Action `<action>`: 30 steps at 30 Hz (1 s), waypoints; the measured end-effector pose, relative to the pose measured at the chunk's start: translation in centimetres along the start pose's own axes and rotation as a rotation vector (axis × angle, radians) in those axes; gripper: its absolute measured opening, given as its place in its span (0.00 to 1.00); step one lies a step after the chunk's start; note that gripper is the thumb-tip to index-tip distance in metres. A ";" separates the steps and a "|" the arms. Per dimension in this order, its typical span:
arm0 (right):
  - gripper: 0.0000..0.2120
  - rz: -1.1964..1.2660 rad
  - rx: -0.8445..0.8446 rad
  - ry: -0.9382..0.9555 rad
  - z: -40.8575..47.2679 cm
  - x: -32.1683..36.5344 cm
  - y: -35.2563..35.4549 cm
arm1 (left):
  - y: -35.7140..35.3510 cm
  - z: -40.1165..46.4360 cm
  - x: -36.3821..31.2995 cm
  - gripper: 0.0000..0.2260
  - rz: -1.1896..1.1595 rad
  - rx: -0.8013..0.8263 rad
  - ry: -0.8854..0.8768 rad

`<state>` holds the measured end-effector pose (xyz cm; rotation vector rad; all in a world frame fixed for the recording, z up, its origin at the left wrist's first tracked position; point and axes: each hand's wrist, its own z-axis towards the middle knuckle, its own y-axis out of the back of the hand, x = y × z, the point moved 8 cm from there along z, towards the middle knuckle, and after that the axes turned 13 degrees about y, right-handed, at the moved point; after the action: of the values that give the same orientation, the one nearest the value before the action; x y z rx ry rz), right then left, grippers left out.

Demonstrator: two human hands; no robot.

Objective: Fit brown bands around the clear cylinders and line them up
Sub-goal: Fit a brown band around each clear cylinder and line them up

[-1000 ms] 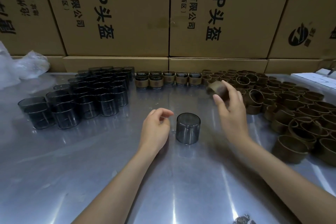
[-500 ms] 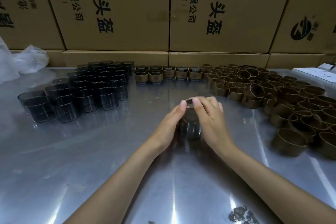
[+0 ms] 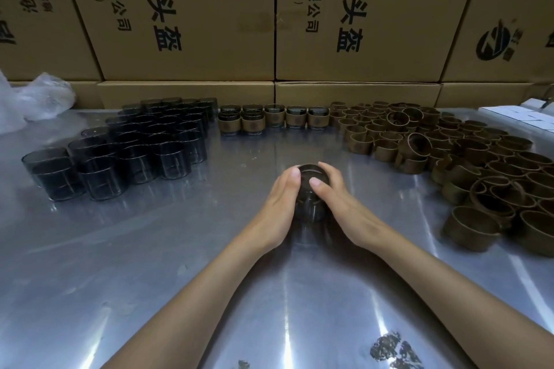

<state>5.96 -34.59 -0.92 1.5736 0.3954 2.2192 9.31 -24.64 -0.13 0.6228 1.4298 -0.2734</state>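
Both hands, left [image 3: 280, 204] and right [image 3: 338, 204], clasp a clear cylinder [image 3: 310, 207] standing mid-worktop [image 3: 150, 263], thumbs on top, bare cylinders [image 3: 126, 144] far left, loose brown bands [image 3: 449, 153] right, cartons [image 3: 186, 15] behind.

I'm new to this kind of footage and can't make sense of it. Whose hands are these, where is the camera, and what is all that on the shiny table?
No machine here: a person works bare-handed, and the one camera sits on their head, looking forward and down. The left hand and right hand are cupped around one dark clear cylinder standing on the metal table; whether a band is on it is hard to tell. At the left stand bare cylinders. At the right lie loose brown bands. Between them, at the back, is a row of finished banded cylinders. Cardboard boxes stand behind, with a plastic bag at far left.
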 end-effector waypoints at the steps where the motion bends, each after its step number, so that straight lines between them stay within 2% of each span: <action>1: 0.38 -0.007 -0.014 -0.004 0.1 -0.1 0.0 | 0.0 0.0 0.0 0.18 0.001 -0.006 -0.001; 4: 0.21 0.059 -0.077 -0.021 0.3 -0.3 -0.1 | -0.1 0.3 0.2 0.32 0.044 -0.008 0.031; 6: 0.18 0.114 -0.141 -0.028 0.3 -0.3 0.1 | -0.3 0.3 0.0 0.33 0.056 -0.002 0.020; 10: 0.21 0.143 -0.194 -0.032 0.4 0.0 0.3 | -0.4 0.2 -0.1 0.27 0.024 -0.038 0.066; 14: 0.24 0.174 -0.239 -0.070 0.3 0.1 -0.1 | 0.1 0.5 0.9 0.31 -0.055 -0.083 0.165; 17: 0.26 0.177 -0.258 -0.073 0.3 0.4 -0.2 | 0.4 0.4 1.1 0.29 -0.085 -0.117 0.170; 25: 0.24 0.260 -0.356 -0.076 -0.1 0.1 0.5 | 1.3 0.2 1.3 0.19 -0.307 -0.110 0.169; 30: 0.22 0.274 -0.353 -0.066 0.0 0.4 0.5 | 1.4 0.2 1.1 0.18 -0.354 -0.091 0.143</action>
<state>5.77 -34.82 -0.39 1.5727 -0.2359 2.2665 10.38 -23.44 -0.89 0.3163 1.6798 -0.4464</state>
